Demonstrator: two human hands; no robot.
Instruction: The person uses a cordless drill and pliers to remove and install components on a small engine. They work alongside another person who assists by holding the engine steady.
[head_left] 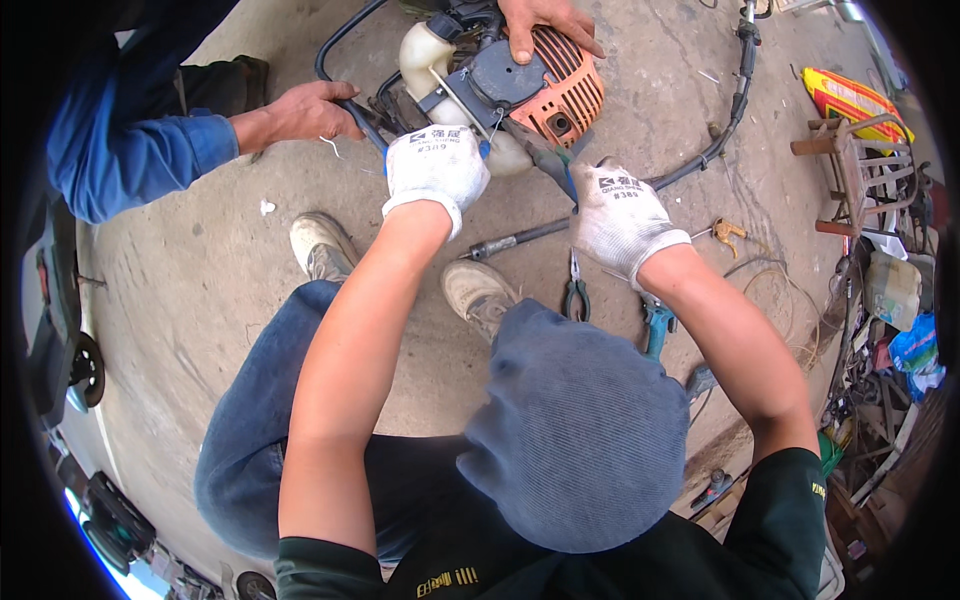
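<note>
My left hand [437, 172], in a white work glove with blue on its finger side, curls against the near side of a small engine [510, 85]. The engine has an orange slotted cover, a black housing and a whitish plastic tank [425, 55]. What those fingers grip is hidden by the glove. In the same kind of glove, my right hand [622, 215] is closed around the near end of a dark flat piece [543, 155]. This piece slants up to the engine's lower edge; its kind is unclear.
A co-worker's hand [545, 22] rests on the orange cover; their other hand [305, 112] grips a black tube. Near my right hand lie pliers [576, 295], a long dark shaft [530, 236] and a teal power tool [658, 325]. A wooden chair [850, 175] and clutter stand right.
</note>
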